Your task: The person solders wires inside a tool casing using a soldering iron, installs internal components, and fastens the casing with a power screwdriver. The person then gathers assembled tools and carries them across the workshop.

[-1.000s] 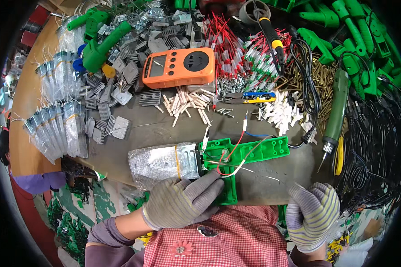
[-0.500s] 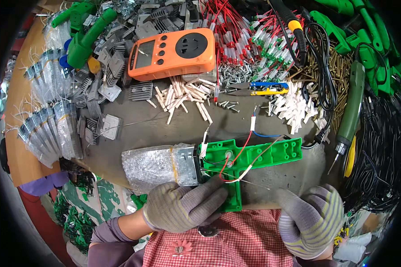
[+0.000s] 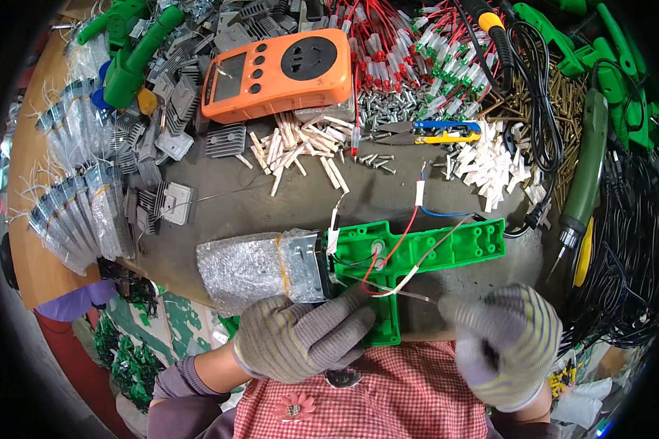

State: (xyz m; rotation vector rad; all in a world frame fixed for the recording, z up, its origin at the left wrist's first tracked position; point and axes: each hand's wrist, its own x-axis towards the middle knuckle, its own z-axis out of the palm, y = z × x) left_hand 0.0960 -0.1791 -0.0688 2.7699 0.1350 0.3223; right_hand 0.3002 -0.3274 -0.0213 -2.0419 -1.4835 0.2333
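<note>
An open green plastic housing (image 3: 447,249) lies on the table, joined at its left to a metal part in bubble wrap (image 3: 245,269) with a yellow band. My gloved left hand (image 3: 304,338) is closed on the housing's lower arm, fingertips near the wrapped end. Red, black and blue wires come out of the housing, some ending in white sleeves (image 3: 419,193). A thin wire with a pale sleeve (image 3: 417,296) stretches right from the housing toward my gloved right hand (image 3: 501,344). That hand is curled, its blurred fingertips at the wire's end; what they hold is unclear.
Behind the housing are an orange meter (image 3: 278,75), pale sticks (image 3: 293,150), blue-yellow cutters (image 3: 439,132) and white sleeves (image 3: 490,164). A green electric screwdriver (image 3: 588,168) and black cables (image 3: 615,249) lie right. Wrapped metal parts (image 3: 73,212) line the left edge.
My right hand has lifted slightly and moved a little left, its fingers now curled and blurred. The thin wire's end has risen slightly. My left hand keeps its hold on the housing.
</note>
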